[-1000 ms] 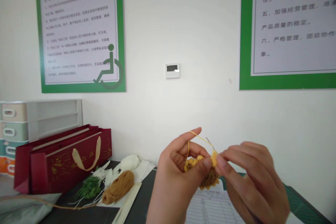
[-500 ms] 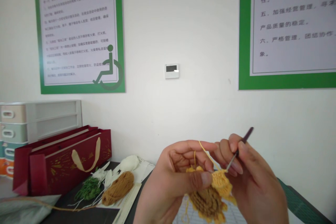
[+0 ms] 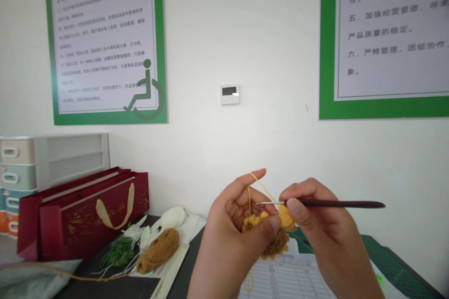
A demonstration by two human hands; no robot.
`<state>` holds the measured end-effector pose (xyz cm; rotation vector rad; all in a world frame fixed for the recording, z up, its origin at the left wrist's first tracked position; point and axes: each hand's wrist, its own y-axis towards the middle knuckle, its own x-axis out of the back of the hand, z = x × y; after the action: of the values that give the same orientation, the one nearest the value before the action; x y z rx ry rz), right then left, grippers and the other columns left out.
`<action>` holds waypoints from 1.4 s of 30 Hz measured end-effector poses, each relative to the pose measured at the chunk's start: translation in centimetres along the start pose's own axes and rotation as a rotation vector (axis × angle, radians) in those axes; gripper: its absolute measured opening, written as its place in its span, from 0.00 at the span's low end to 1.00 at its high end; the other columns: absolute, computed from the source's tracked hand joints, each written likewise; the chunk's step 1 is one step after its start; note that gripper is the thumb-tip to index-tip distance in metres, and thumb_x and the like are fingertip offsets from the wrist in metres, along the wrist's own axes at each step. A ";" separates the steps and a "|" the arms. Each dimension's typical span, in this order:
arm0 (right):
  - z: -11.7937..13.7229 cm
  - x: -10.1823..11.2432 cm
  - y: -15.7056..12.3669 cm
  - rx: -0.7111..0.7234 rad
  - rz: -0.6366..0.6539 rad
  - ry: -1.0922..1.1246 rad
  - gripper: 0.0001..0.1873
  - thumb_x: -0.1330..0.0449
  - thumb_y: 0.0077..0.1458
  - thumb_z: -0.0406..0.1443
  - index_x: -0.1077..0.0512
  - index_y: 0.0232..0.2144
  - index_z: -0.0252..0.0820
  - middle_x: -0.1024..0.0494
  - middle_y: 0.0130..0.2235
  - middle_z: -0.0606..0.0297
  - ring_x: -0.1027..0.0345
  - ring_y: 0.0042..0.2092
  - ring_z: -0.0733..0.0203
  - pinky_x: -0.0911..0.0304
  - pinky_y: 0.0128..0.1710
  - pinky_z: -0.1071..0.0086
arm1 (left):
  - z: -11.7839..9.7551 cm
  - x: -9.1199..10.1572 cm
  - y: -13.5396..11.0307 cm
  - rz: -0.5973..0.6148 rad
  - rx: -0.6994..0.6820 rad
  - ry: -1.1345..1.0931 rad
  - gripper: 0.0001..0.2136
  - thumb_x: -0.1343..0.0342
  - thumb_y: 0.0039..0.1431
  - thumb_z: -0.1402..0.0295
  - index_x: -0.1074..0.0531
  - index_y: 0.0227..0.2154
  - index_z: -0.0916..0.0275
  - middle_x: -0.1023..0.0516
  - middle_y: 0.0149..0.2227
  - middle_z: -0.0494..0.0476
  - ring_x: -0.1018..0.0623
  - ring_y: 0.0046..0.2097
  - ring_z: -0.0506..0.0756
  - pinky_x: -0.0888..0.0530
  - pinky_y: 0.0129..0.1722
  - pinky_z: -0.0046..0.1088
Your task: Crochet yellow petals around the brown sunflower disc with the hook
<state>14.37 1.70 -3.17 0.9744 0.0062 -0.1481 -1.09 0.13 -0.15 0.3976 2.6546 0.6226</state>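
Lower right of frame, left hand [image 3: 238, 238] pinches the crochet piece [image 3: 276, 244]; right hand [image 3: 324, 224] grips the hook [image 3: 340, 204]; imo you want the yellow yarn [image 3: 264, 187] lightly taut

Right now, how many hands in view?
2: the left hand, lower centre, pinching the yellow-and-brown crochet piece; the right hand, just right of it, gripping the dark-handled hook. No others show.
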 end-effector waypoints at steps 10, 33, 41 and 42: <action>-1.1 0.1 -0.5 -0.116 0.062 0.226 0.05 0.36 0.63 0.40 0.24 0.40 0.48 0.23 0.34 0.65 0.28 0.32 0.63 0.29 0.31 0.72 | -0.5 -0.2 0.0 0.006 0.052 -0.045 0.26 0.24 0.45 0.72 0.21 0.50 0.64 0.21 0.28 0.50 0.26 0.30 0.49 0.31 0.31 0.25; -0.6 -0.1 0.1 -0.016 0.039 0.275 0.06 0.40 0.66 0.41 0.25 0.36 0.50 0.22 0.35 0.66 0.27 0.39 0.61 0.30 0.38 0.69 | -0.1 0.3 0.0 0.087 0.129 -0.101 0.27 0.25 0.48 0.75 0.21 0.53 0.62 0.20 0.30 0.51 0.25 0.31 0.48 0.30 0.32 0.22; -0.7 1.0 0.3 0.015 0.045 0.230 0.08 0.43 0.69 0.42 0.26 0.37 0.49 0.22 0.33 0.66 0.28 0.38 0.63 0.33 0.38 0.71 | 1.0 0.9 0.3 0.111 0.109 -0.031 0.23 0.28 0.50 0.77 0.21 0.50 0.62 0.21 0.31 0.51 0.25 0.30 0.48 0.29 0.29 0.22; -0.6 1.1 0.4 0.035 0.067 0.226 0.08 0.43 0.69 0.42 0.27 0.38 0.49 0.22 0.33 0.67 0.28 0.37 0.63 0.33 0.38 0.71 | 1.1 1.0 0.3 0.115 0.105 -0.031 0.23 0.28 0.50 0.77 0.21 0.50 0.62 0.21 0.31 0.51 0.25 0.29 0.48 0.29 0.29 0.22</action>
<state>15.58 2.34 -3.25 1.0205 0.1793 0.0242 -1.45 1.14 -1.17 0.5889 2.6565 0.5083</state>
